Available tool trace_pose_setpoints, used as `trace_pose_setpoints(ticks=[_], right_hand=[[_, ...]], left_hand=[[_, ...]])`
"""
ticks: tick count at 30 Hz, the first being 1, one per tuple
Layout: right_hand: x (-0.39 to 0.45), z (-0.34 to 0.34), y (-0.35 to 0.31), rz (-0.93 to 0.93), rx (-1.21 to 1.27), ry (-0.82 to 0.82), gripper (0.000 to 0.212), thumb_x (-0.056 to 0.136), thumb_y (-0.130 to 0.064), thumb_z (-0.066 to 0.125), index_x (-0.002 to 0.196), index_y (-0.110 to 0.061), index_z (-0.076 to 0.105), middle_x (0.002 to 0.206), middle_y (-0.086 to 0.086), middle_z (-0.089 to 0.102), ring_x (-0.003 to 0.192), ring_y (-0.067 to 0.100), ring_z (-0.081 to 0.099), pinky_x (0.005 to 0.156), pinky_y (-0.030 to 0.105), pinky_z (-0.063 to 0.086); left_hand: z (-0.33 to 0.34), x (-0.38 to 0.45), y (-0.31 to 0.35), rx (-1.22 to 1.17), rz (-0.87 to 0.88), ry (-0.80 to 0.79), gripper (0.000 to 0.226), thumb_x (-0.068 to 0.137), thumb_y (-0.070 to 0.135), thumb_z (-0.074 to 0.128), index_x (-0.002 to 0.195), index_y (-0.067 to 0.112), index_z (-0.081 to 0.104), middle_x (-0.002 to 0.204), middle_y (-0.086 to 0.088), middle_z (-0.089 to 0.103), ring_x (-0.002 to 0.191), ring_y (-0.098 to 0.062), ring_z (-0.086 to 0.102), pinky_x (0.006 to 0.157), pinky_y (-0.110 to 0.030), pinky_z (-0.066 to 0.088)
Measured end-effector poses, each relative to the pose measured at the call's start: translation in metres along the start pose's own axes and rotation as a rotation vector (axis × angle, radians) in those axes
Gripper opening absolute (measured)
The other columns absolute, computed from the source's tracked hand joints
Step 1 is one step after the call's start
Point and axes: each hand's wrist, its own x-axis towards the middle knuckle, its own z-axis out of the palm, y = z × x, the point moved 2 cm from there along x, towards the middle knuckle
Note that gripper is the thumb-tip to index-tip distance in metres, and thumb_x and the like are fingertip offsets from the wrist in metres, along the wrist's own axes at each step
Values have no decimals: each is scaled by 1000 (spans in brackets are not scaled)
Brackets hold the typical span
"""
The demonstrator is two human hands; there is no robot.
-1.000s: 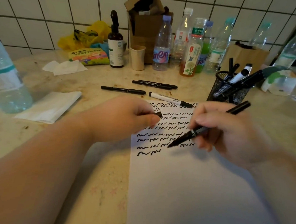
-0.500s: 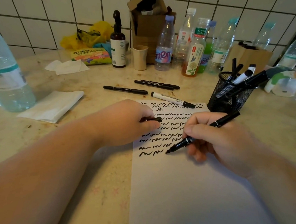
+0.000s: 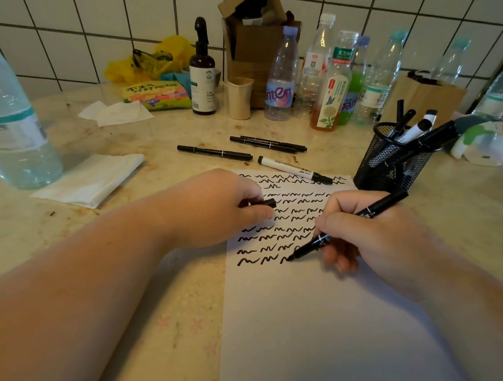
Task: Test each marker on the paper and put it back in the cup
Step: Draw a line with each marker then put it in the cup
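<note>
A white sheet of paper (image 3: 324, 326) lies on the counter, its upper part covered with rows of black squiggles. My right hand (image 3: 372, 236) grips an uncapped black marker (image 3: 320, 240), its tip touching the paper at the end of the lowest row. My left hand (image 3: 216, 209) rests on the paper's left edge and pinches the black marker cap (image 3: 270, 203). A black mesh cup (image 3: 391, 161) with several markers stands at the paper's upper right. A white marker (image 3: 290, 169) lies across the paper's top edge. Three black markers (image 3: 213, 152) lie further back.
A large water bottle (image 3: 11, 124) stands far left, with a folded tissue (image 3: 92, 178) beside it. Bottles (image 3: 331, 87), a beige cup (image 3: 239, 97), a brown pump bottle (image 3: 202, 73) and a cardboard box (image 3: 254, 41) line the tiled wall. A snack bag (image 3: 156, 96) lies back left.
My right hand moved the marker down and left until its tip met the paper on the lowest row, where a new squiggle starts. My left hand stayed put holding the cap.
</note>
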Motion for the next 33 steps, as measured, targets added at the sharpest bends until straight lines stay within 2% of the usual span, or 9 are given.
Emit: trace_pose_setpoints(ticks=[8,12,15,19,22,26,30,33], right_hand=[[3,-9,4,-7,-98,70,28,87,-5,61,60,-4,59,49,15,61,41,21,49,41,26,38],[7,-19,6,-70,-106,220,25,89,-11,62,64,-8,64,49,6,59,46,19,48,43,25,37],[11,-25,5,-104,3,282,25,92,-16,65,66,-12,64,48,2,50,44,15,40,40,20,32],[12,-23,5,-127,220,190,15,85,-23,69,74,-13,72,57,4,57,50,16,49,46,22,41],[14,-23,8,-129,324,125,20,87,-19,62,77,-11,77,60,10,62,54,20,54,50,27,45],[15,-22,9,-119,321,116,25,83,-18,55,78,-11,78,62,11,65,56,22,57,51,29,45],[12,-18,8,-116,263,75,5,83,-12,71,84,-9,74,70,16,72,58,22,63,54,29,50],[11,-18,6,-94,271,58,18,74,-20,71,86,-8,74,78,19,75,61,21,67,55,27,54]], left_hand=[[0,0,0,-34,-3,2,31,93,57,49,91,33,67,78,7,66,73,-12,60,65,-33,49],[-1,-2,0,-42,16,15,28,92,58,50,106,40,67,81,12,65,73,-5,58,63,-27,46],[-1,-3,1,-31,32,17,29,91,57,53,113,44,65,83,15,65,74,-3,58,65,-24,47],[-3,-3,3,-45,47,36,31,90,56,55,117,44,64,89,19,67,79,1,59,70,-21,49],[-3,-4,5,-67,44,40,30,91,55,54,117,46,63,82,23,64,76,4,58,64,-16,43],[-4,-5,7,-103,43,39,30,90,54,55,119,47,63,79,21,64,78,0,60,71,-20,49],[-4,-5,8,-134,61,59,27,90,52,56,116,46,63,83,18,66,81,-2,60,76,-26,53],[-5,-4,9,-149,56,73,22,93,48,56,114,46,62,85,18,65,82,-1,59,73,-23,49]])
